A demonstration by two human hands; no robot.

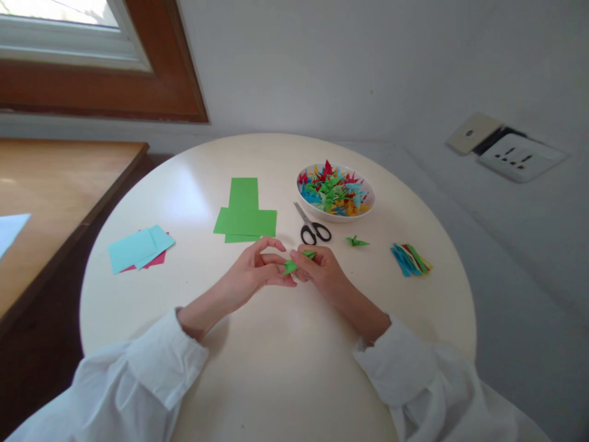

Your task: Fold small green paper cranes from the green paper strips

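White cuffs of the left sleeve [168,356] and right sleeve [400,365] lie nearest the camera, at the wrists. Right hand [324,270]: fingers curled, thumb pressed on a folded green paper [291,266], which is pinched against the fingers. Left hand [248,270]: index finger arched and raised clear of the paper, the other fingers and thumb partly closed around its left end; whether they grip it cannot be told. The folded green paper, narrow and slanted, sits between the two hands above the round white table [276,368]; its right part is partly covered by the right thumb.

Just beyond the hands, black-handled scissors [315,231] lie flat, blades together, tips pointing away. To their right is one loose green paper crane [357,241]. Behind these stands a white bowl [322,213], heaped with folded paper pieces [334,187] in red, green, blue and yellow.

Beyond the left hand, plain green sheets [243,221] overlap in a rough cross. Farther left, light blue sheets [138,248] partly cover red sheets [161,259]. Toward the right edge, a fanned bundle of coloured strips [411,259] shows blue, red, green and yellow. On the wall at right: a white socket plate [519,158].
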